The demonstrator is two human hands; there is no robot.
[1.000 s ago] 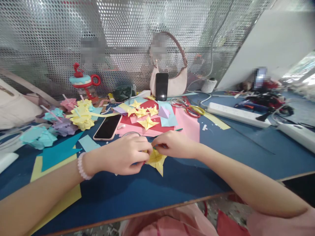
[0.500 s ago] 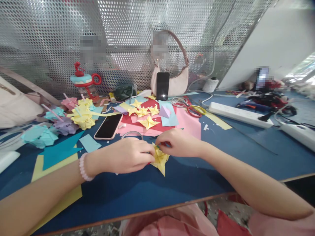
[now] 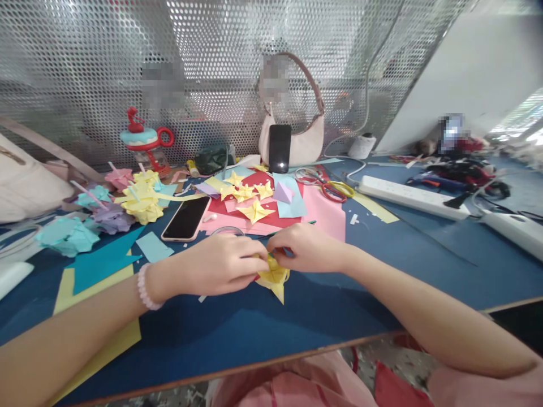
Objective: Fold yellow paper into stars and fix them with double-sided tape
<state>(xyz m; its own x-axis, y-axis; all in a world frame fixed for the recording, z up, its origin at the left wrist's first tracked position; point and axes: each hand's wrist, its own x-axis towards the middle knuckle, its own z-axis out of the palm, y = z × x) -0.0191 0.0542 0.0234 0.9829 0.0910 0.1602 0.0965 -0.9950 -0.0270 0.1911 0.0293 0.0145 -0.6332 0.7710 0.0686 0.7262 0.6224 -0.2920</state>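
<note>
Between both hands, over the front of the blue table, is a yellow folded paper star with one point toward me. My left hand, a beaded bracelet at its wrist, pinches the star's left side with curled fingers. On its far right part, my right hand grips with thumb and fingers closed; the fingertips hide some of the folds. A bit of something red shows under the left fingers. Beyond the hands, several similar yellow paper stars lie on red and pink paper sheets.
Left stand several paper flowers and a lidded cup. A phone lies flat; another phone leans on a handbag. Scissors and a power strip are at right. Teal paper lies front left.
Both hands stay at the yellow star. The left hand has shifted slightly, and the star's far upper part is more covered by fingers now.
</note>
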